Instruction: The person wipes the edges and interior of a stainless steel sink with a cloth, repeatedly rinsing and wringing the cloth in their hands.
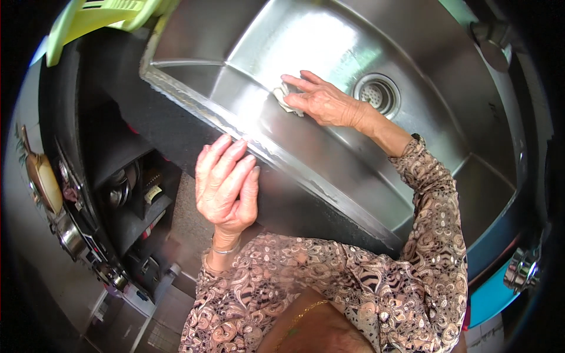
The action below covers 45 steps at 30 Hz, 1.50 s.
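A crumpled whitish cloth (284, 99) is pinched under the thumb and fingers of my right hand (324, 99). Hand and cloth are down inside a stainless steel sink (304, 150), at the near side of its basin. The round drain (375, 93) with its perforated strainer lies just beyond my right wrist. My left hand (227, 181) is raised at the sink's front rim, with its fingers loosely bent and nothing visible in them. Its fingertips overlap the rim in the picture; I cannot tell whether they touch it.
Around the sink's near edge runs a dark countertop (150, 110). A yellow-green plastic rack (101, 20) stands at the upper left. Pots and a pan (46, 183) sit farther left, above dark shelves (132, 176) holding metal ware. A turquoise plastic tub (492, 295) and a chrome fitting (521, 269) are on the right.
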Each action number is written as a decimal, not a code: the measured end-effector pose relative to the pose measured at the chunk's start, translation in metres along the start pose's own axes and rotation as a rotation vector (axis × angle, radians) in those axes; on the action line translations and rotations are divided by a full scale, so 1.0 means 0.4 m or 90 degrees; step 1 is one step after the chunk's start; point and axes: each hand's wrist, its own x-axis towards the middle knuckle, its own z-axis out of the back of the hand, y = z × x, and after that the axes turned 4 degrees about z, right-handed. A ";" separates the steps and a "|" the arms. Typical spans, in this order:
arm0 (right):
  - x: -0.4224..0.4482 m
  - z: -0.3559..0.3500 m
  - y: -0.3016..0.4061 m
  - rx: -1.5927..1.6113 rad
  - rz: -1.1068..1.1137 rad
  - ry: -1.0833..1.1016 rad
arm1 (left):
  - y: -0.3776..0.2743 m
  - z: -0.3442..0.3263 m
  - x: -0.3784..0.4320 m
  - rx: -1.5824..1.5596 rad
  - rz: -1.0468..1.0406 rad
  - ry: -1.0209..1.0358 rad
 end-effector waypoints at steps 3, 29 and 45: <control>0.079 -0.016 -0.011 -0.036 -0.006 -0.013 | 0.004 0.002 -0.003 -0.003 0.013 -0.035; 0.359 -0.103 -0.005 0.465 -0.233 -0.326 | 0.002 0.033 -0.039 -0.018 0.029 -0.002; 0.436 -0.025 0.085 0.300 0.101 -0.489 | 0.000 0.037 -0.049 -0.027 0.024 0.001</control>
